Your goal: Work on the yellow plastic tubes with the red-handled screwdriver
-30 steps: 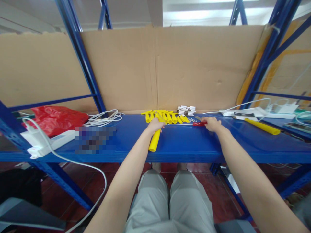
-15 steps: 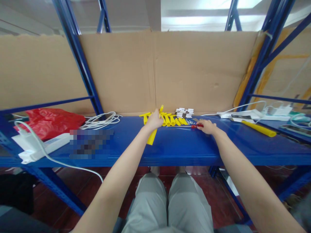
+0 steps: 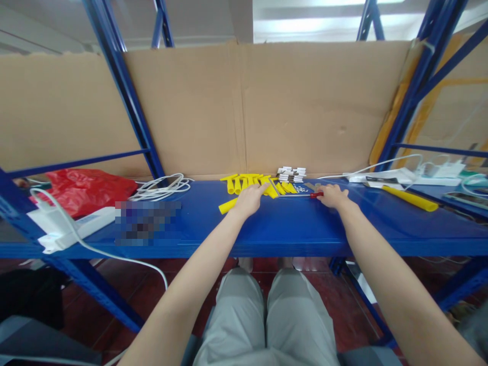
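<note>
My left hand is closed around a yellow T-shaped tool with a tubular handle, which sticks out to the left of the fist. A thin grey strip shows near its head, just beyond my fingers. In my right hand is a screwdriver with a red handle; its thin shaft points left, low over the shelf, toward the yellow tool. Behind my left hand lies a row of similar yellow tools. Short yellow pieces and small white bits lie between my hands.
White-and-dark strips are stacked against the cardboard. On the blue shelf to the right are a yellow tube and a power strip. A red bag, coiled white cable and another power strip stand left.
The yellow tool in my left hand has turned from nearly upright to lying sideways, its head now toward the screwdriver. My right hand has shifted slightly right with the screwdriver.
</note>
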`<action>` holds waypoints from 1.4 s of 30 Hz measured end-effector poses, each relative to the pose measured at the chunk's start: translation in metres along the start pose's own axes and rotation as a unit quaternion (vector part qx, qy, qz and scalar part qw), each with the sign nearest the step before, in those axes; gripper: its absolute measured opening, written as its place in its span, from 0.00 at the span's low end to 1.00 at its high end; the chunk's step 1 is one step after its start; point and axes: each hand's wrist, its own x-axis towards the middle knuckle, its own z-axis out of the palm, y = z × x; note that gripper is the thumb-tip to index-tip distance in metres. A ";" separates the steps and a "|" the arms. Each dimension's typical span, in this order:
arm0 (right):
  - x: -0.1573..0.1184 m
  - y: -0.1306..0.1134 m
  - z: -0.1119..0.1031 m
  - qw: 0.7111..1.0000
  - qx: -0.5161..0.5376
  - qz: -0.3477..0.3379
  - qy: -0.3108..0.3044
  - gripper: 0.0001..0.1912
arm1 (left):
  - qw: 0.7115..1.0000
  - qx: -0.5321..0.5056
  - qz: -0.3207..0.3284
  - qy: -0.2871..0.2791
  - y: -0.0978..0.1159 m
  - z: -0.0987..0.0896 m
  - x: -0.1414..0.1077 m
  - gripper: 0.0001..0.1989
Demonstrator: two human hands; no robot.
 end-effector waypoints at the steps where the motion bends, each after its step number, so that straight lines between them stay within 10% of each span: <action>1: 0.001 -0.001 0.001 1.000 0.004 -0.008 0.002 0.22 | 1.000 -0.007 0.004 -0.004 0.001 0.001 -0.001 0.29; 24: 0.041 -0.035 0.012 0.987 0.043 -0.115 0.106 0.17 | 0.998 -0.042 0.026 -0.038 -0.001 0.010 -0.003 0.27; 42: 0.056 -0.042 0.014 0.996 0.078 -0.037 0.023 0.13 | 0.996 -0.079 0.015 -0.037 0.000 0.007 -0.004 0.27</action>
